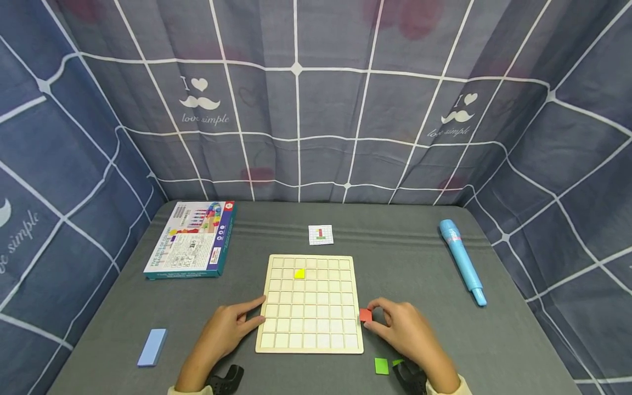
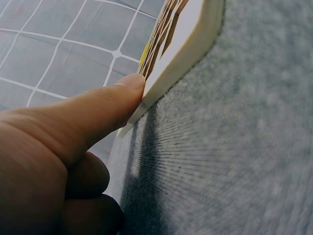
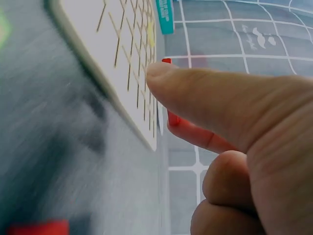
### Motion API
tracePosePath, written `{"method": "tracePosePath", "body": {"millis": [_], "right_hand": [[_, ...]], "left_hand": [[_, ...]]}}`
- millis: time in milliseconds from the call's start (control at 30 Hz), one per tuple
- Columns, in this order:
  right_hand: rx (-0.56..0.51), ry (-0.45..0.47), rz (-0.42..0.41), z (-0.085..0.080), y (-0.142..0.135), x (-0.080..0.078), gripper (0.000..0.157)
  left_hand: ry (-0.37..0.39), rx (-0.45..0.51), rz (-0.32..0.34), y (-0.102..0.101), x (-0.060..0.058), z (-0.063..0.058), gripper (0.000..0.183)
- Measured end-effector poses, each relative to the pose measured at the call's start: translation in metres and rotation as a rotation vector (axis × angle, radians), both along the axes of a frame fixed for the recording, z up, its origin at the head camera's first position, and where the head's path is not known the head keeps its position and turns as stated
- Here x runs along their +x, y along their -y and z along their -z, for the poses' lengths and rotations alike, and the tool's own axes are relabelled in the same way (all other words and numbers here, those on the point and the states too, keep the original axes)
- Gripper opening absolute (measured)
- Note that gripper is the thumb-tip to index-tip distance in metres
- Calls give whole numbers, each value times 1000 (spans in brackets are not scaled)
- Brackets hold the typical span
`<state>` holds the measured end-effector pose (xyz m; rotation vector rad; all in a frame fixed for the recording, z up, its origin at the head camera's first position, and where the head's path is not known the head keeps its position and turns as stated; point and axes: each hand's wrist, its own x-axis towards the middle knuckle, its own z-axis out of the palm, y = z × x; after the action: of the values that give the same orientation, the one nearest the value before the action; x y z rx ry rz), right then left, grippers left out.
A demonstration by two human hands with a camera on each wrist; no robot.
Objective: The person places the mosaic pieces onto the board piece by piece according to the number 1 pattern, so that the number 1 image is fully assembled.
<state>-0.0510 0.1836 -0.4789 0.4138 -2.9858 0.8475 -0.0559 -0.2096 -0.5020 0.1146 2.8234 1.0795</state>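
A pale wooden grid board (image 1: pixel 310 329) lies flat in the middle of the table, with one yellow tile (image 1: pixel 299 274) in an upper-left cell. My left hand (image 1: pixel 229 326) touches the board's left edge with extended thumb and index finger; the left wrist view shows the thumb (image 2: pixel 112 103) against that edge. Beside the right edge, my right hand (image 1: pixel 407 326) pinches a red square tile (image 1: pixel 365 315) between thumb and index finger. In the right wrist view the thumb covers most of this red tile (image 3: pixel 173 117), which is held just above the board's level.
Behind the board lies a small printed card (image 1: pixel 321 235). A boxed set (image 1: pixel 190 238) and a blue strip (image 1: pixel 152 348) are on the left. Green tiles (image 1: pixel 382 366) lie near my right wrist, one partly hidden. A light-blue tube (image 1: pixel 463 262) lies at right; curtains surround the table.
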Motion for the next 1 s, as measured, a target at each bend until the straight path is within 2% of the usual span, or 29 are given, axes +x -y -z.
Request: {"method": "tracePosePath", "body": {"millis": [433,700,1000], "right_hand": [[-19,-76,-57,-7,32,-33,25],[-36,-177,-66,-15,53,-52,24],[-54,-166,-64,-22,80,-69,24]], "left_hand": [[1,-4,2,0,0,2,47],[-2,0,8,1,-1,2,47],[-5,0,3,2,1,1,47]]}}
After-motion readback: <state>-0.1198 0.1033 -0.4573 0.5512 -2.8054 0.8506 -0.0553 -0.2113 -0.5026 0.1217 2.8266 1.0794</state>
